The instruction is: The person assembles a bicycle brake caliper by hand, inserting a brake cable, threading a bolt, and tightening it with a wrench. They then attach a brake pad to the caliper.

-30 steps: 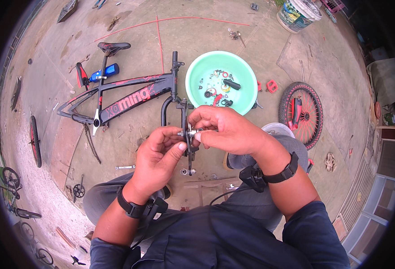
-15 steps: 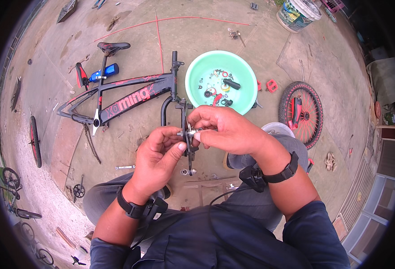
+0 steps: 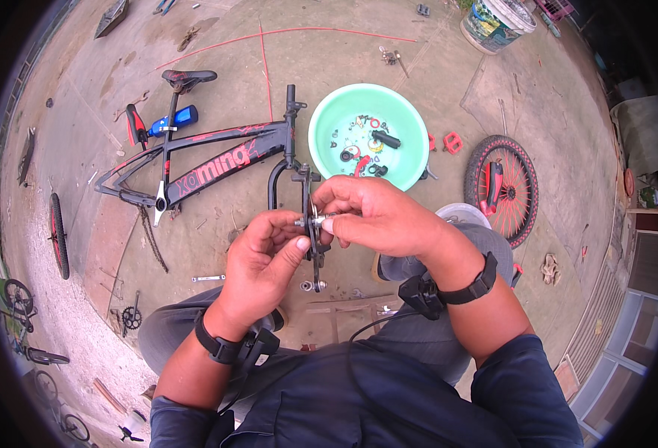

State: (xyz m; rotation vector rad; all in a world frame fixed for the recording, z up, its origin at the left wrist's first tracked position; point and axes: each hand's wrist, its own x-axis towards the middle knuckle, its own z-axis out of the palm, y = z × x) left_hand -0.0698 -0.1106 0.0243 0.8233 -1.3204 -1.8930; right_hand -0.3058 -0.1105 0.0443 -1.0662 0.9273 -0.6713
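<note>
Between my hands stands a long, dark, narrow metal bike part (image 3: 317, 261) with a silver nut at its lower end. My left hand (image 3: 263, 261) grips it from the left, thumb and fingers closed near its middle. On the other side, my right hand (image 3: 373, 220) is closed with thumb and fingers pinching a small silver bolt-like piece (image 3: 318, 222) that passes through the part. My fingers partly hide the piece. Just beyond my hands lies a black and red bike frame (image 3: 224, 164) with its fork (image 3: 273, 187); whether the dark part joins the fork, I cannot tell.
A mint-green basin (image 3: 321, 112) of small bike parts stands beyond my right hand. Further right are a red pedal (image 3: 453, 142) and a spoked wheel (image 3: 469, 179). A wrench (image 3: 209, 278) lies left of my left hand; a chain (image 3: 154, 243) hangs from the frame.
</note>
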